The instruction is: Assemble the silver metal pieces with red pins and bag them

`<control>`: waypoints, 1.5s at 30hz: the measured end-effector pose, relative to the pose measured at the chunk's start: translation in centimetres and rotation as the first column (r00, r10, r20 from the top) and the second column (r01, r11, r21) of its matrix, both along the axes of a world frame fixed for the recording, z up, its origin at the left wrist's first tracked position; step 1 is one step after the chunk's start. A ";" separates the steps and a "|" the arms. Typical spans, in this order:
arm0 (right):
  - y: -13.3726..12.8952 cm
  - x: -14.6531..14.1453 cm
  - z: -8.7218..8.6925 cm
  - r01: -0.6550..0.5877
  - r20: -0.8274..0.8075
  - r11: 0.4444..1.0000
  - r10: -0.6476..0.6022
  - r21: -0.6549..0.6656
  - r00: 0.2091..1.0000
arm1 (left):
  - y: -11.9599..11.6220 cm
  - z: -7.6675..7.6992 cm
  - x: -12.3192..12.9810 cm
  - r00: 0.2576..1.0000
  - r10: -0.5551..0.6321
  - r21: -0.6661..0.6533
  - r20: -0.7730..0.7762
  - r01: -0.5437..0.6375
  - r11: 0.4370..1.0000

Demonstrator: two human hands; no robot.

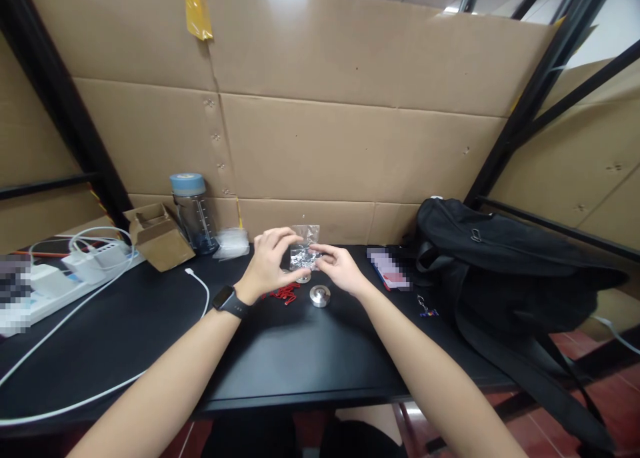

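A small clear plastic bag (306, 235) is held up above the desk, pinched between the thumb and fingers of my right hand (341, 266). On its left side my left hand (273, 263), wearing a black watch on the wrist, has thumb and fingers spread apart around the bag's edge. Below the hands lies a round, shiny metal piece (320, 296) with a raised centre. A second silver piece (303, 279) is partly hidden behind the left thumb. Red cord (286, 294) lies in a loose tangle beneath my left hand.
Left on the black desk (300, 358) are a power strip (75, 281), white cable (200, 281), open cardboard box (160, 238), water bottle (193, 211) and plastic bags (233, 243). To the right are a phone-like object (389, 269), keyring (425, 306) and black backpack (510, 265). Cardboard wall (320, 145) behind.
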State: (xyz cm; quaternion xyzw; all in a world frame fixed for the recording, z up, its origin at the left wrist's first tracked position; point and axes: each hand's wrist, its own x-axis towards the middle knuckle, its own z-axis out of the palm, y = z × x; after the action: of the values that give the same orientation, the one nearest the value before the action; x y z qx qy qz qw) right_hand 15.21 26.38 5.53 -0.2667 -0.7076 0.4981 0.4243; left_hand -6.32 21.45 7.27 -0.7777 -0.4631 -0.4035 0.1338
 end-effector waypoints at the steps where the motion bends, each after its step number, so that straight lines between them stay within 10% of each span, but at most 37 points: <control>1: 0.0 0.0 0.0 -0.013 -0.024 1.000 0.013 -0.022 1.000 | -0.1 0.0 0.2 0.997 -0.028 -0.038 -0.077 0.025 0.999; 8: -0.2 -0.5 -0.3 -0.060 -0.067 0.996 0.056 -0.065 0.996 | 0.9 -1.2 1.3 0.978 -0.010 -0.098 -0.209 -0.011 0.995; 13: 1.0 -0.1 -1.4 0.054 0.175 0.980 -0.088 0.191 0.981 | 2.1 -1.1 -1.9 0.969 0.200 -0.103 -0.142 -0.216 0.971; 19: 1.7 0.3 -2.4 -0.196 0.580 0.882 -0.103 0.430 0.808 | 3.2 -1.4 -10.5 0.829 0.553 -0.106 -0.080 -0.559 0.822; 26: 1.5 -0.3 -2.3 -0.226 0.649 0.893 -0.092 0.389 0.755 | 4.6 -5.0 -14.6 0.817 0.511 -0.464 -0.269 -0.574 0.674; 36: 1.8 -0.5 -2.6 -0.245 0.650 0.859 -0.126 0.450 0.750 | 4.2 -3.8 -12.7 0.791 0.496 -0.486 -0.358 -0.612 0.624; 45: 3.5 1.2 -3.0 -0.084 0.594 0.881 -0.241 0.465 0.767 | 2.7 -1.3 -4.9 0.942 0.265 -0.427 -0.204 -0.330 0.842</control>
State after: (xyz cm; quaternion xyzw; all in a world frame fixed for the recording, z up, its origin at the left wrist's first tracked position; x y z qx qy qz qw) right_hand 16.39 29.85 2.49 -0.3396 -0.8947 0.1745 0.2318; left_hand -11.24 24.13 6.00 -0.7316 -0.6494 -0.2037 0.0405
